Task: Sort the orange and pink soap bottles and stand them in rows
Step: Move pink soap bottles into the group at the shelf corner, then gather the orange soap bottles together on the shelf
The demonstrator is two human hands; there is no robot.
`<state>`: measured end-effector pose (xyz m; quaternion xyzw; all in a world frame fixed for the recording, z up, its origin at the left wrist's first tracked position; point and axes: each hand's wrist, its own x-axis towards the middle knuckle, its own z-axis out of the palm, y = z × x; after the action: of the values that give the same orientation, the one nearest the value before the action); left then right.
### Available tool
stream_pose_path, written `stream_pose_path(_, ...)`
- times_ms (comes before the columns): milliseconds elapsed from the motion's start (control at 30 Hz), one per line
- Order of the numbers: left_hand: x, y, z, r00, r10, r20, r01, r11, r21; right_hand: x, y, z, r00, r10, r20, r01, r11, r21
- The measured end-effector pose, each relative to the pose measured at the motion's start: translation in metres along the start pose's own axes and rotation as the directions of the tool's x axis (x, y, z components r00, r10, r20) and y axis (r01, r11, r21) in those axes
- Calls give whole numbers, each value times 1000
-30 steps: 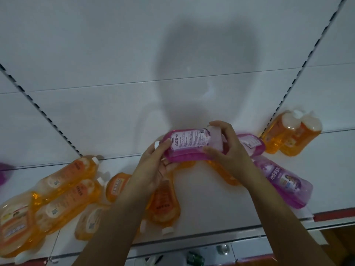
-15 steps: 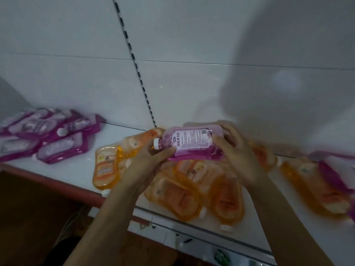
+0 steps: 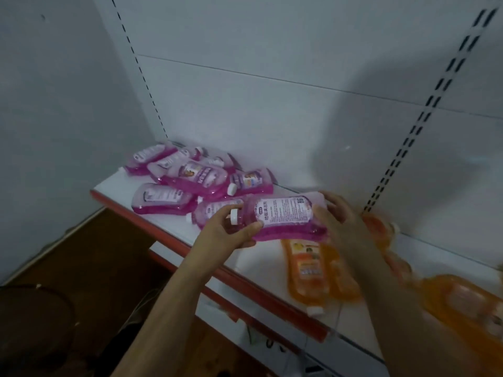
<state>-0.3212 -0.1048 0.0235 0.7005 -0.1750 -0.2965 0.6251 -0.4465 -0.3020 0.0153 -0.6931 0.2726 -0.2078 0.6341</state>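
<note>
I hold a pink bottle [image 3: 283,217] on its side at the centre of the frame, above the white shelf [image 3: 168,227], label up and white cap pointing left. My left hand [image 3: 231,232] is curled around its neck end, thumb along the lower edge just beside the cap. My right hand [image 3: 340,221] wraps the base end, fingers bent over the far side. Up and left of the bottle, a pile of pink bottles [image 3: 196,178] lies flat on the shelf against the back wall [image 3: 272,104], some overlapping one another; the nearest of them sits just behind my left hand. Lower right, orange bottles [image 3: 307,270] lie on the shelf as well, one with its cap toward the front edge, others partly hidden behind my right forearm or blurred at the right border. The shelf's red edge strip [image 3: 245,284] runs diagonally from middle left down to lower right. Slotted uprights [image 3: 424,115] climb the wall in the upper part of the frame.
</note>
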Motion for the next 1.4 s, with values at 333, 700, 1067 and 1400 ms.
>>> stream_pose_path(333, 91, 28, -54, 905, 409, 117, -399, 720, 567, 75, 7, 86, 974, 92, -206, -134, 971, -200)
stream_pose_path(700, 160, 8, -41, 869, 443, 222, -390, 335, 858, 64, 6, 71, 996, -15, -91, -52, 722, -690)
stream_pose_path(1067, 96, -19, 16, 572, 351, 741, -820, 268, 506, -27, 9, 23, 971, -87, -222, -126, 604, -787)
stream_pose_path(1400, 108, -60, 38, 528, 139, 838, -844, 196, 500, -103, 67, 66, 856, -163, -491, -288, 638, -714)
